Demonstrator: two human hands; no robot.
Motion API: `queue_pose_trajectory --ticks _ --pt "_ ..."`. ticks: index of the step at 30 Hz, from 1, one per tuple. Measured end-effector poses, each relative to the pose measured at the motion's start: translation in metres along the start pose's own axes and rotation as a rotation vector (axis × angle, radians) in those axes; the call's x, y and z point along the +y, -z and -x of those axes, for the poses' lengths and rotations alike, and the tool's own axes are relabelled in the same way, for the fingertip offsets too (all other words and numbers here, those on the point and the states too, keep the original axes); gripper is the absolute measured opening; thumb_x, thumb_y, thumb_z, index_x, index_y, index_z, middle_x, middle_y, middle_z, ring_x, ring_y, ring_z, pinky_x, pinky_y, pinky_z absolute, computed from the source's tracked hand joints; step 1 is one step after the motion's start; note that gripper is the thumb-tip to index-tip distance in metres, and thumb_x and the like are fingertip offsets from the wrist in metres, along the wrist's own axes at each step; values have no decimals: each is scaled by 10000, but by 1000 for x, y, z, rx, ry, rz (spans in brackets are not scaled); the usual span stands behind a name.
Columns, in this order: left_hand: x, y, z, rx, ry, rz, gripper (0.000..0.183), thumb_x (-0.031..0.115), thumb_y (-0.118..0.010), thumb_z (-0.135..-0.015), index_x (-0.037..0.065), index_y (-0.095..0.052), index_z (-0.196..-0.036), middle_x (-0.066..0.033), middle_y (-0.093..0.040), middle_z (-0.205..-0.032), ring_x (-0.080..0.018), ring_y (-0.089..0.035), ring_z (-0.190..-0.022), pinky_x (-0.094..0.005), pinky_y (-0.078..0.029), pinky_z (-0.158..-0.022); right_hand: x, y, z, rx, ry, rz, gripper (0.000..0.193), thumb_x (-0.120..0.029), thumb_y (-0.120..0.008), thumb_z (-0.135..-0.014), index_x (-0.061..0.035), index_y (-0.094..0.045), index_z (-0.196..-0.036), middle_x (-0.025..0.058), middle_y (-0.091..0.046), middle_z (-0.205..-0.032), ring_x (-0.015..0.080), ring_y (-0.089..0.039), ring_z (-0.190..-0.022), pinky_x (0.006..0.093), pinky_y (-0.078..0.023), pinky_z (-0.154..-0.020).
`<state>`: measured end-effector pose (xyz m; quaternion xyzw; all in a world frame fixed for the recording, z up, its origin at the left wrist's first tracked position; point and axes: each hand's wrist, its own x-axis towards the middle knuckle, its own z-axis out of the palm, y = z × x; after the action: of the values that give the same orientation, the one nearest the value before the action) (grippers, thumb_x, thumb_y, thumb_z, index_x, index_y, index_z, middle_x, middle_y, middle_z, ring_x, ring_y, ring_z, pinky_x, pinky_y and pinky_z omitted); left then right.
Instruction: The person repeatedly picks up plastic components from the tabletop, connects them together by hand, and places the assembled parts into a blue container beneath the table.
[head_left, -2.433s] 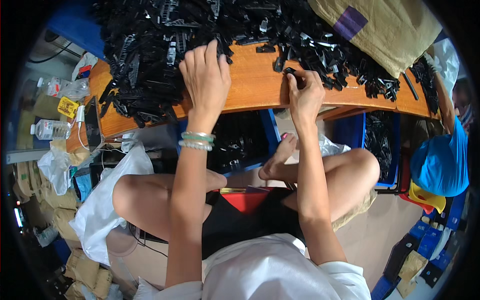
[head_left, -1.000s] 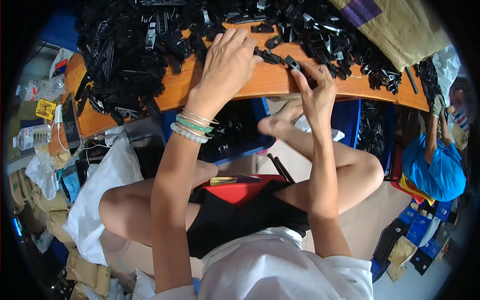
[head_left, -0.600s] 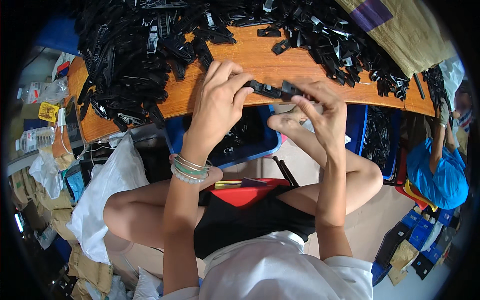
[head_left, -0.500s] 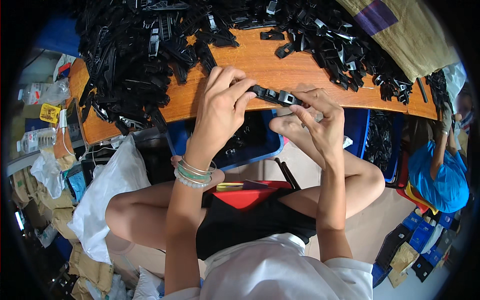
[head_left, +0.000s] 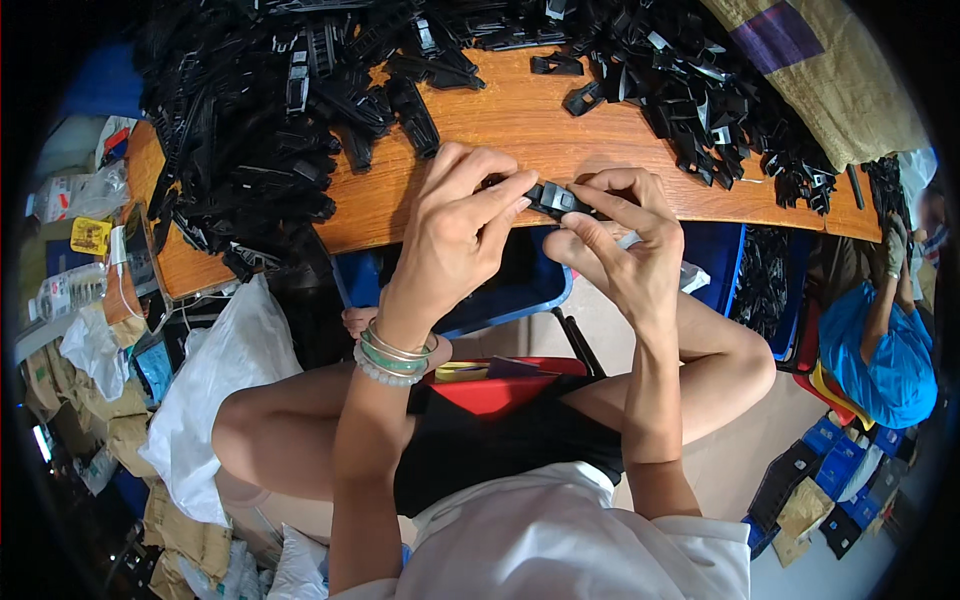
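Observation:
Between my two hands, just over the table's near edge, is a small black plastic part (head_left: pixel 553 199) with a shiny squarish face. My left hand (head_left: pixel 462 222) pinches its left end between thumb and fingers, with bangles on that wrist. At its right end, the thumb and fingers of my right hand (head_left: pixel 632 232) close on it, hiding that end. A heap of long black plastic pieces (head_left: pixel 235 130) lies on the table left of my hands. Shorter black pieces (head_left: pixel 690 115) are piled beyond them on the right.
The wooden table (head_left: pixel 500 120) ends just below my hands. Under it are a blue bin (head_left: pixel 505 318) and another blue bin (head_left: pixel 722 275) beside black pieces. A woven sack (head_left: pixel 840 90) lies at the far right. A person in blue (head_left: pixel 875 350) sits on the right.
My hands have drawn closer together on the black part, covering more of its ends. The left hand has shifted right and slightly down.

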<state>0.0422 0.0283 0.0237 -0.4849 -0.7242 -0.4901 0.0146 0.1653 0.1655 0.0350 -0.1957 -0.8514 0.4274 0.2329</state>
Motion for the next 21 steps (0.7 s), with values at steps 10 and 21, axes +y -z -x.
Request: queue_pose_trajectory --ticks 10,21 --pt "0 24 5 272 83 -415 308 -82 -586 -764 -19 -648 -1059 -130 -587 -1007 -263 -573 -903 -359 -463 -766 -7 -9 45 -179 -32 -143 239 -14 -700 -756 8 -686 -994 135 -642 -949 271 -614 -887 341 -475 -799" --pt "1 14 -8 -16 -187 -613 341 -52 -590 -718 -1 -627 -1054 -112 -607 -1087 -289 -550 -1068 -420 -423 -939 25 -11 -72 268 522 631 160 -42 -673 -711 -69 -683 -868 92 -568 -999 257 -511 -882 384 -385 -709"
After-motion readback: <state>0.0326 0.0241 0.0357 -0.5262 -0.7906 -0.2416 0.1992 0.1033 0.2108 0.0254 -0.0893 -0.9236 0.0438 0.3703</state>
